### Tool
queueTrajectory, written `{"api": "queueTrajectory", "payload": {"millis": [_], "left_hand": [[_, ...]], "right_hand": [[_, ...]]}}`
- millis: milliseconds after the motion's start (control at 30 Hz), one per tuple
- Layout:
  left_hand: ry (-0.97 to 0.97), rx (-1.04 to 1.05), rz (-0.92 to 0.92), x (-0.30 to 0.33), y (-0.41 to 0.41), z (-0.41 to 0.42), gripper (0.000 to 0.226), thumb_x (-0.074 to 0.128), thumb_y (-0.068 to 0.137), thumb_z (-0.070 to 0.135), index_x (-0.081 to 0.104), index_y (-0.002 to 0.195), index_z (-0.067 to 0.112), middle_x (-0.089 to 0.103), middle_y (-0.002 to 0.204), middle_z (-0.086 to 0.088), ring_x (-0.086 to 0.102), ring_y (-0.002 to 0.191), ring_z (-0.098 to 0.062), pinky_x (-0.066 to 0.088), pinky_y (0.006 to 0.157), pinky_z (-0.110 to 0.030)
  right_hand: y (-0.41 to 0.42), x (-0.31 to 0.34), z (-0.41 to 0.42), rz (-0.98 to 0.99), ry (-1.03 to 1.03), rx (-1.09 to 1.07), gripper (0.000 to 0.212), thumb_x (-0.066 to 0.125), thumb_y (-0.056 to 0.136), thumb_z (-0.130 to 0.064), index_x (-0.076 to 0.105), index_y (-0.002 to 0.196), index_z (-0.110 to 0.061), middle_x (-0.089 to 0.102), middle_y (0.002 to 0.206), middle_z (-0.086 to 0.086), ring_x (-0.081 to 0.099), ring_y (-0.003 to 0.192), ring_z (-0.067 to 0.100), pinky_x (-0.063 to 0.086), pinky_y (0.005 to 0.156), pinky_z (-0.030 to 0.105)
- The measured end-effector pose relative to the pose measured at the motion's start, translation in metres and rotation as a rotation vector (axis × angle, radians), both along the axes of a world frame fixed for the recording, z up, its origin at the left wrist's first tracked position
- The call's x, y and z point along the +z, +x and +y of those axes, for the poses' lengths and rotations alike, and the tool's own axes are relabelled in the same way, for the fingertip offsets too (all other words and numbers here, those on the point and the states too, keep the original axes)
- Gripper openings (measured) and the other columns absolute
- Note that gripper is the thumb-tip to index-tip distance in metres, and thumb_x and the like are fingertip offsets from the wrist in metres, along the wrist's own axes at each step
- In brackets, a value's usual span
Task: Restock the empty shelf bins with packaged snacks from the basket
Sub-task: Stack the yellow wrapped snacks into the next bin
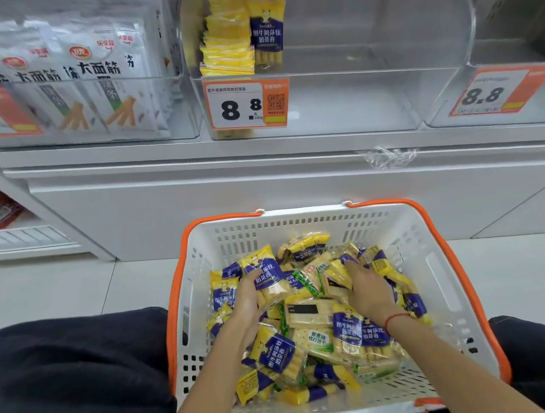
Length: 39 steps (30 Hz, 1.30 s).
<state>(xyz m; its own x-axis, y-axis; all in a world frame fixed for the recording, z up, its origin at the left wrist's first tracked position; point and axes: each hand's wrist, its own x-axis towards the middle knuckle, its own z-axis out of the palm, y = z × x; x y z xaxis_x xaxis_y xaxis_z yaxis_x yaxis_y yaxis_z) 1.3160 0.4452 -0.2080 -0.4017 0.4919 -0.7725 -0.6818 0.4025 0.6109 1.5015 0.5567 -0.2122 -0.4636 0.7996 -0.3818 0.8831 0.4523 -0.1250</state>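
Two hands reach into the basket [408, 227]. The left hand [248, 299] has its fingers [254, 278] curled round a snack pack [267, 277], gripping it from the left side; the pack stands almost upright, its long axis running up and away from the person, top end tipped slightly left toward the basket's far wall. It is a yellow pack with a dark blue label in white characters, and pale rolled sticks show through the clear lower part. The right hand [369, 288] lies palm down on the heap, fingers [352, 267] bent over a clear pack of pale crackers [333, 278]; whether they actually grip it or only press on it cannot be told. A red string [396, 320] circles the right wrist.

Round the hands the white basket with orange rim and handles is filled with more of the same yellow-and-blue packs, lying at all angles, mixed with some green-printed cracker packs [319, 337]. The basket sits on the pale floor [57, 291] between the person's dark-clad knees.

Above, on the shelf [292, 145], the middle clear bin [370, 99] holds a short row of yellow packs stood on edge at its left end, one blue-labelled pack [267, 30] facing front with its long axis vertical. A price tag [247, 104] reading 8.8 hangs on this bin's front. The bin to the left [178, 122] is packed with white bags [96, 90]; the bin on the right [447, 112] carries another 8.8 tag [498, 92].
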Motion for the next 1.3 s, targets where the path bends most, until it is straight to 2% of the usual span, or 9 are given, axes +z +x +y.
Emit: {"api": "queueTrajectory", "payload": {"millis": [200, 367, 567, 700, 800, 933, 1033, 1200, 1300], "left_hand": [[0.077, -0.049, 0.031, 0.014, -0.001, 0.004, 0.018, 0.045, 0.099, 0.023, 0.06, 0.092, 0.018, 0.067, 0.084, -0.007, 0.061, 0.074, -0.021, 0.048, 0.083, -0.037], [0.066, -0.063, 0.053, 0.009, 0.001, 0.0, 0.019, 0.046, 0.098, 0.029, 0.058, 0.107, 0.018, 0.067, 0.092, -0.006, 0.062, 0.082, -0.021, 0.045, 0.095, -0.04], [0.036, -0.108, 0.01, 0.014, 0.009, -0.001, 0.013, 0.047, 0.097, 0.023, 0.053, 0.105, 0.015, 0.065, 0.099, -0.011, 0.06, 0.08, -0.023, 0.048, 0.078, -0.036], [-0.011, -0.178, 0.002, 0.017, 0.009, 0.002, 0.013, 0.048, 0.098, 0.019, 0.052, 0.087, 0.015, 0.065, 0.083, -0.01, 0.06, 0.072, -0.023, 0.048, 0.074, -0.035], [-0.027, -0.185, 0.024, 0.026, 0.01, 0.002, 0.015, 0.046, 0.099, 0.018, 0.052, 0.086, 0.013, 0.064, 0.081, -0.01, 0.059, 0.071, -0.023, 0.049, 0.073, -0.035], [-0.088, -0.206, 0.106, 0.02, 0.009, -0.001, 0.036, 0.048, 0.097, 0.028, 0.047, 0.128, 0.008, 0.061, 0.122, -0.012, 0.057, 0.112, -0.03, 0.041, 0.104, -0.047], [-0.113, -0.2, 0.121, -0.002, 0.007, 0.001, 0.06, 0.049, 0.094, 0.036, 0.033, 0.145, 0.011, 0.045, 0.144, -0.013, 0.044, 0.13, -0.033, 0.035, 0.109, -0.05], [-0.069, -0.212, 0.128, 0.02, 0.02, 0.006, 0.06, 0.048, 0.093, 0.038, 0.032, 0.146, 0.013, 0.039, 0.147, -0.01, 0.04, 0.133, -0.033, 0.031, 0.111, -0.049], [0.017, -0.179, 0.145, 0.035, 0.028, 0.005, 0.032, 0.038, 0.099, 0.032, 0.064, 0.107, 0.014, 0.065, 0.115, -0.013, 0.058, 0.107, -0.029, 0.04, 0.103, -0.044]], "right_hand": [[0.02, 0.0, -0.014, 0.245, -0.011, -0.008, 0.05, 0.06, 0.086, -0.006, 0.055, 0.134, -0.02, 0.06, 0.131, -0.002, 0.057, 0.116, 0.017, 0.047, 0.091, 0.026], [0.033, 0.008, -0.034, 0.191, -0.159, 0.135, 0.039, 0.064, 0.086, -0.029, 0.061, 0.125, -0.03, 0.055, 0.134, -0.013, 0.051, 0.122, 0.008, 0.046, 0.095, 0.024], [0.016, 0.012, -0.031, 0.098, -0.092, 0.144, 0.079, 0.05, 0.086, 0.003, 0.02, 0.15, -0.031, 0.047, 0.13, 0.002, 0.054, 0.106, 0.023, 0.036, 0.047, 0.021], [0.019, 0.009, -0.036, -0.078, -0.048, 0.344, 0.082, 0.056, 0.083, 0.0, 0.019, 0.149, -0.033, 0.018, 0.152, 0.006, 0.019, 0.139, 0.03, 0.048, 0.087, 0.032], [0.022, 0.014, -0.03, -0.111, 0.015, 0.418, 0.067, 0.07, 0.081, -0.026, 0.034, 0.137, -0.017, 0.033, 0.145, 0.004, 0.032, 0.132, 0.024, 0.034, 0.104, 0.035], [0.019, 0.025, -0.028, 0.141, -0.206, 0.005, 0.067, 0.077, 0.073, -0.046, 0.038, 0.119, -0.017, 0.06, 0.106, 0.002, 0.059, 0.088, 0.018, 0.045, 0.071, 0.027], [0.007, 0.04, -0.032, 0.616, -0.572, -0.462, 0.075, 0.076, 0.078, -0.037, 0.033, 0.135, -0.015, 0.054, 0.12, 0.002, 0.058, 0.093, 0.014, 0.045, 0.075, 0.024], [-0.035, 0.069, -0.042, 0.857, -0.757, -0.568, 0.071, 0.05, 0.09, -0.055, 0.027, 0.147, -0.019, 0.035, 0.145, -0.004, 0.039, 0.132, 0.021, 0.032, 0.108, 0.039], [-0.053, 0.069, -0.049, 0.897, -0.681, -0.535, 0.04, 0.036, 0.103, -0.028, 0.037, 0.141, -0.015, 0.045, 0.135, -0.001, 0.047, 0.113, 0.016, 0.036, 0.089, 0.025]]}}
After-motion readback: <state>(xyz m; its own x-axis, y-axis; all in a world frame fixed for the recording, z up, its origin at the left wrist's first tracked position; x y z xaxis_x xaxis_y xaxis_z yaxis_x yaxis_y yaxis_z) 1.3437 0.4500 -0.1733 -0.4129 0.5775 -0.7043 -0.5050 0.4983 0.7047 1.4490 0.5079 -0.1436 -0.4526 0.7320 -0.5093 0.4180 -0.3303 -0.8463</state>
